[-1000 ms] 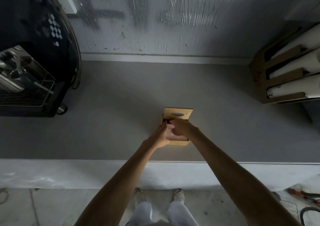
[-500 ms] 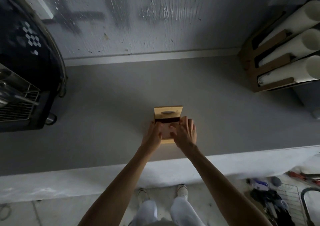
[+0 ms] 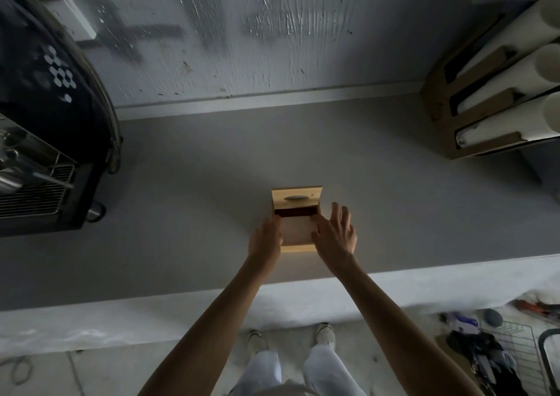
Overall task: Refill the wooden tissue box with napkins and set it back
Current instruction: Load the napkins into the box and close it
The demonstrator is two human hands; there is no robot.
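The wooden tissue box (image 3: 297,197) lies on the grey counter (image 3: 181,198), near its front edge. Its far part is a light wood panel with an oval slot. Behind that panel runs a dark gap, and a pale flat surface (image 3: 297,230) fills the near part; I cannot tell whether it is napkins or wood. My left hand (image 3: 265,239) is curled against the box's left side. My right hand (image 3: 335,235) rests at the right side with fingers spread, its thumb at the box's edge.
A black coffee machine (image 3: 45,138) with a metal drip grid stands at the left. A cardboard holder with white cup tubes (image 3: 500,92) is at the back right. A rough white wall closes the back. A wire basket (image 3: 512,350) with clutter sits on the floor.
Both hands were bunched together over the box top. They have moved apart to its two sides, and the right hand's fingers have spread open. The pale surface now shows between them.
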